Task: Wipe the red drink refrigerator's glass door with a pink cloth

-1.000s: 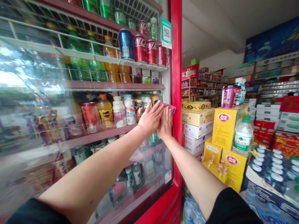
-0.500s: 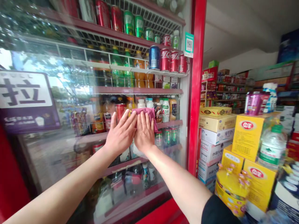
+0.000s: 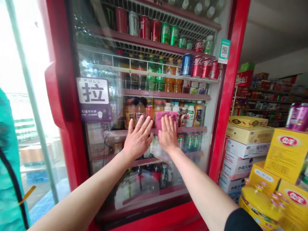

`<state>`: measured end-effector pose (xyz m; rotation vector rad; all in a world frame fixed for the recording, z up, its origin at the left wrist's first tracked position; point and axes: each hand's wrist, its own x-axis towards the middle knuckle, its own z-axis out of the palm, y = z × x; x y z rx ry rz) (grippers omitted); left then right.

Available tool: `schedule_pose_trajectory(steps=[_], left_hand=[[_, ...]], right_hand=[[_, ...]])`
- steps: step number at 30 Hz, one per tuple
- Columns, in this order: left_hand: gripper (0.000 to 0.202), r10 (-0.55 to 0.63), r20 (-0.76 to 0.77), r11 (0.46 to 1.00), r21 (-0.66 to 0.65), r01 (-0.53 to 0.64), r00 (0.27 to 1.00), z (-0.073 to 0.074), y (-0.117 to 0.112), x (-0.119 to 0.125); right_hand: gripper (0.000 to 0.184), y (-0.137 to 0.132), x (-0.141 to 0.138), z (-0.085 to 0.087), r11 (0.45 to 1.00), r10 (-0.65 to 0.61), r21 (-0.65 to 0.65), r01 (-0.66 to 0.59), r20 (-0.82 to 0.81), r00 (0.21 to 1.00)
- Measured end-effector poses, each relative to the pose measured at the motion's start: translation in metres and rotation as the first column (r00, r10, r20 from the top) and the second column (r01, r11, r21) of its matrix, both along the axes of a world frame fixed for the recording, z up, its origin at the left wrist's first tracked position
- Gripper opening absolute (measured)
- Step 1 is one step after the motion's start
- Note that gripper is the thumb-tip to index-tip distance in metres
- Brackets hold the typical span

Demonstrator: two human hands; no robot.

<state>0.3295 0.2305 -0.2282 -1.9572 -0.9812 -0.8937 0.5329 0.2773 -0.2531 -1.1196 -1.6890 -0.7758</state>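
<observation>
Palm to the glass, my right hand [image 3: 168, 133] lies flat over a pink cloth [image 3: 159, 116], its fingers stretched out and pressing the cloth on the door. The cloth's top and side edges show around the fingers. Just left of it, my left hand [image 3: 137, 138] is spread on or close to the bare glass, holding nothing. A gap separates the two hands. Behind the glass door [image 3: 101, 141] of a red drinks fridge stand shelves of cans and bottles, including a white-and-green bottle [image 3: 190, 115] right of the cloth.
A red door handle [image 3: 54, 96] juts out at the left, beside a purple-and-white pull sign [image 3: 95, 99]. To the right are stacked cartons [image 3: 249, 141], yellow boxes [image 3: 286, 154] and a yellow tub [image 3: 261, 202]. Green fabric [image 3: 8, 154] hangs at the far left.
The view has turned left, bringing the fridge's handle side into sight. My left hand, earlier touching the right one at the cloth, now sits apart from it. More of the cloth shows.
</observation>
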Motion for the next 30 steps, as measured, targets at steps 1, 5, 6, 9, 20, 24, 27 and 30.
schedule_pose_trajectory(steps=[1,5,6,9,20,24,27,30], left_hand=[[0.076,0.004,0.008,1.0,-0.01,-0.004,1.0,0.0,-0.002,0.002],[0.076,0.033,0.06,0.999,-0.007,-0.032,0.998,-0.01,-0.01,-0.019],[0.077,0.044,0.083,0.999,-0.004,-0.043,0.996,-0.013,-0.013,-0.029],[0.077,0.088,0.171,0.996,-0.008,-0.088,0.981,-0.022,-0.02,-0.063],[0.069,0.21,0.32,0.973,0.023,-0.229,0.924,-0.038,-0.04,-0.152],[0.074,0.195,0.312,0.974,0.05,-0.221,0.93,-0.045,-0.043,-0.171],[0.082,0.21,0.304,0.972,0.034,-0.231,0.929,-0.058,-0.046,-0.176],[0.089,0.254,0.292,0.965,-0.019,-0.26,0.922,-0.083,-0.053,-0.174]], right_hand=[[0.076,0.002,0.005,-0.003,0.999,-0.035,0.016,0.036,-0.045,0.998],[0.08,0.007,0.001,-0.013,0.989,-0.112,0.081,0.123,-0.125,0.986],[0.081,0.008,-0.008,-0.014,0.986,-0.124,0.094,0.139,-0.144,0.982],[0.082,0.007,-0.047,-0.017,0.985,-0.117,0.11,0.133,-0.143,0.983],[0.068,-0.023,-0.194,0.01,0.978,0.205,-0.001,-0.207,0.154,0.966],[0.06,-0.027,-0.219,0.013,0.953,0.296,-0.012,-0.304,0.269,0.917],[0.059,-0.025,-0.231,-0.003,0.929,0.354,-0.044,-0.368,0.398,0.846],[0.06,-0.024,-0.233,-0.034,0.906,0.401,-0.1,-0.411,0.515,0.758]])
